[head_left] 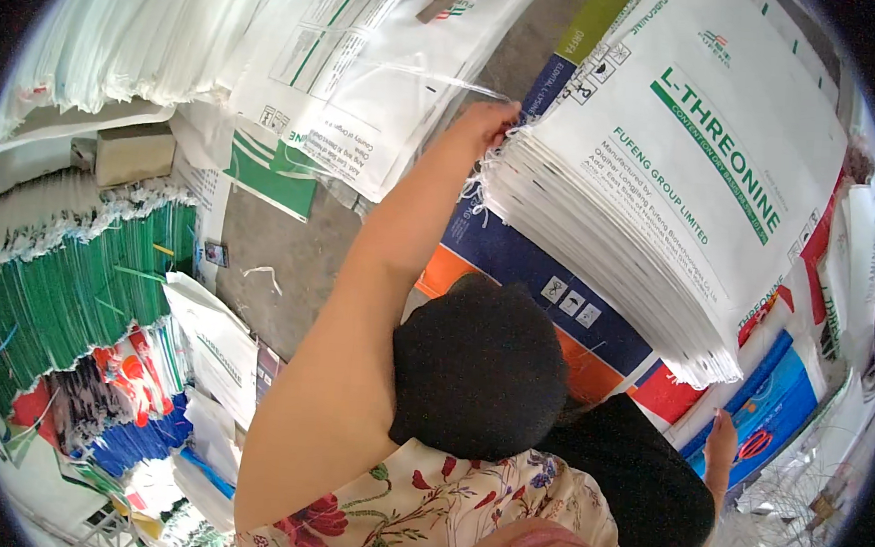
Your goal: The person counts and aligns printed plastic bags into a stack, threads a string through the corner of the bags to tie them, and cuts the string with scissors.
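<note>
My left arm reaches far forward. My left hand (490, 124) is closed at the near-left corner of a thick stack of white printed woven bags (611, 224), pinching the end of a thin clear strip (425, 74) that trails off to the left. Frayed white threads hang along the stack's edge beside my fingers. Low on the right, past my black-clad knee (482, 366), is my right hand (719, 449), its fingers curled and partly hidden. Whatever it may hold cannot be made out. Nearest to it are a blue bag (786, 390) and red-handled scissors (754, 444).
Under the stack lie navy and orange bags (519, 258). Another pile of white bags (367, 119) is at the far left of centre. Green bags (76, 291) and blue bags (142, 434) are stacked at left. Grey floor (279, 239) shows between the piles.
</note>
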